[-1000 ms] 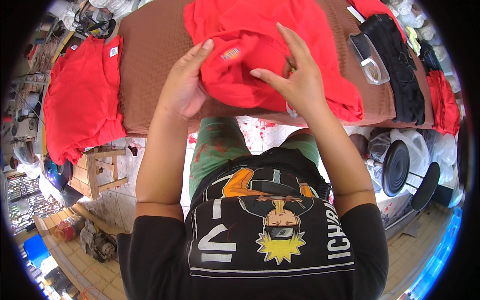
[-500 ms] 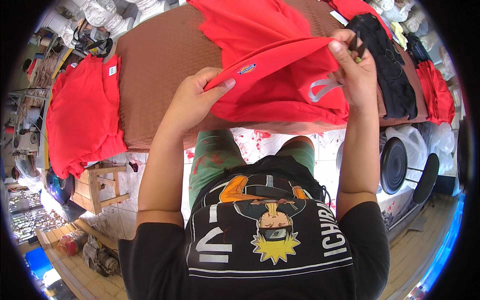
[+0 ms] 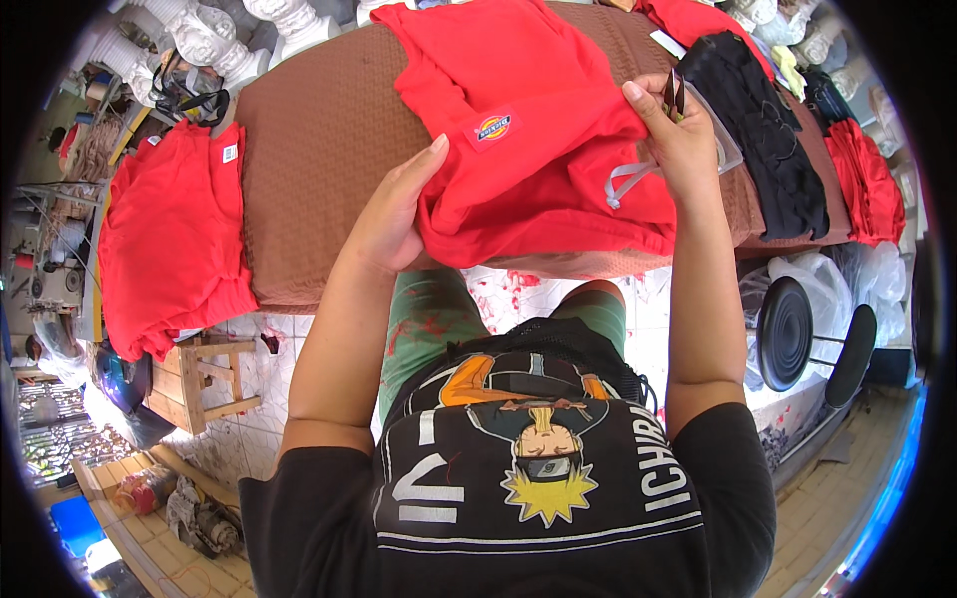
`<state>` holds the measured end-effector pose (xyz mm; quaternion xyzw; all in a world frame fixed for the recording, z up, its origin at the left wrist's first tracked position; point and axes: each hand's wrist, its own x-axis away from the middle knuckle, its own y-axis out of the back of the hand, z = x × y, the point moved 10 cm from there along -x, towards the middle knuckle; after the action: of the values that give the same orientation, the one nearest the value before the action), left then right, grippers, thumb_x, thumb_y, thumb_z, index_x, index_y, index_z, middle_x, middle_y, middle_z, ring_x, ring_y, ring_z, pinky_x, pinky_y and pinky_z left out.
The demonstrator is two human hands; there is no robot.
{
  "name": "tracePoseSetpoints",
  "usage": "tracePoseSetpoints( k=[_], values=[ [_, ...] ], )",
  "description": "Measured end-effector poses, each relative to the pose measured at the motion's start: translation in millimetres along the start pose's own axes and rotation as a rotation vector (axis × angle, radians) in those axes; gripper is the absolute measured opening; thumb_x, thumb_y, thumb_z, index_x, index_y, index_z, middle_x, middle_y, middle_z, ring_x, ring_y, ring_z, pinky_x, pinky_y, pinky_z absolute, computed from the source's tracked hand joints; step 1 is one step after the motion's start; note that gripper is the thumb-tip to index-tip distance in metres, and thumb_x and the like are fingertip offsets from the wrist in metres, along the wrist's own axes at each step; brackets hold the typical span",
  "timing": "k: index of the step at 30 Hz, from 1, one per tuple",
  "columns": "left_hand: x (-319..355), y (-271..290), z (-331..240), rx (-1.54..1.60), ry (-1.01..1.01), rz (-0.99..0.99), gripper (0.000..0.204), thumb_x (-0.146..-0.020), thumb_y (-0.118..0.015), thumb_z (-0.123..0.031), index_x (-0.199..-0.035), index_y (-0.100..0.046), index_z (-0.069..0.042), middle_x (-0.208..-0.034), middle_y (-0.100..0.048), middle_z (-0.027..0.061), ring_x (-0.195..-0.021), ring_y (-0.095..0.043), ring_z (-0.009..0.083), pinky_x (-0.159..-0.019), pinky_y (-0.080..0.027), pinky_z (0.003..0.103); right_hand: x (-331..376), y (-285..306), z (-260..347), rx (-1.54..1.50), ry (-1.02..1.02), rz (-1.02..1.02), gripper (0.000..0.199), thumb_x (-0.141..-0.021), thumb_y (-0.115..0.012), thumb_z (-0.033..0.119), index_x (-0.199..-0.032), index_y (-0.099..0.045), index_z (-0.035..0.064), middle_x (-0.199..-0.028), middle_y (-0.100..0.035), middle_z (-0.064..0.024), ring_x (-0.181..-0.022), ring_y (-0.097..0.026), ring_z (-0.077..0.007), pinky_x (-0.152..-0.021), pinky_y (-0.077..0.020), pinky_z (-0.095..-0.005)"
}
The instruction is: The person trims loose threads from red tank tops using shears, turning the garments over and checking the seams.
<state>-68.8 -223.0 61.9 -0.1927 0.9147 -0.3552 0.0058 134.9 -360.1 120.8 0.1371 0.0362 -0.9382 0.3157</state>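
One red garment (image 3: 523, 60) lay on the brown-covered table (image 3: 319, 169), its length running toward the far side. The left hand (image 3: 397, 214) was nearer its patch (image 3: 492, 130), its grip I couldn't tell; the right hand (image 3: 688, 148) clasped dark snips (image 3: 675, 94).

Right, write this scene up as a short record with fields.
Left hand: at the left edge of the red garment, thumb raised; its grip is unclear
Right hand: at the garment's right side, holding small snips
Garment details: colourful patch on the front; pale loop near the right hand
Surface: brown cover
Left side: red clothes, wooden stool below
Right side: black clothing, clear case partly behind the right hand
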Motion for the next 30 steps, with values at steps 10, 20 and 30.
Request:
tracePoseSetpoints(
  k=[10, 20, 30],
  values=[
    [92, 12, -179, -0.406, -1.170, -0.506, 0.024, -0.088, -0.046, 0.003, -0.109, -0.057, 0.001, -0.103, -0.062, 0.0113, -0.094, -0.060, 0.0168, -0.085, -0.048, 0.028, 22, -6, 5, 1.019, 0.269, 0.164, 0.021, -0.076, -0.070, 0.020, -0.089, -0.063, 0.0052, -0.067, -0.064, -0.0095, -0.063, -0.062, -0.0273, -0.058, -0.0466, -0.0358],
    [48, -64, -117, -1.015, -0.624, -0.220, 0.018, -0.080, -0.060, -0.004, -0.098, -0.061, -0.003, -0.090, -0.062, 0.0016, -0.079, -0.057, 0.0069, -0.069, -0.047, 0.024, 69, -77, 69, 0.174, 0.101, 0.319, 0.049, -0.069, -0.079, 0.026, -0.110, -0.058, 0.0106, -0.077, -0.050, 0.0014, -0.071, -0.047, -0.0083, -0.065, -0.0421, -0.0228],
    [47, -138, -78, -0.899, -0.425, 0.192, 0.015, -0.078, -0.063, -0.003, -0.092, -0.057, -0.001, -0.086, -0.061, 0.0003, -0.080, -0.056, 0.0056, -0.074, -0.046, 0.023, 78, -75, 84, 0.173, 0.405, 0.241, 0.025, -0.069, -0.073, 0.009, -0.089, -0.060, 0.0020, -0.083, -0.055, -0.0077, -0.068, -0.054, -0.0158, -0.062, -0.0438, -0.0278]
  ],
)
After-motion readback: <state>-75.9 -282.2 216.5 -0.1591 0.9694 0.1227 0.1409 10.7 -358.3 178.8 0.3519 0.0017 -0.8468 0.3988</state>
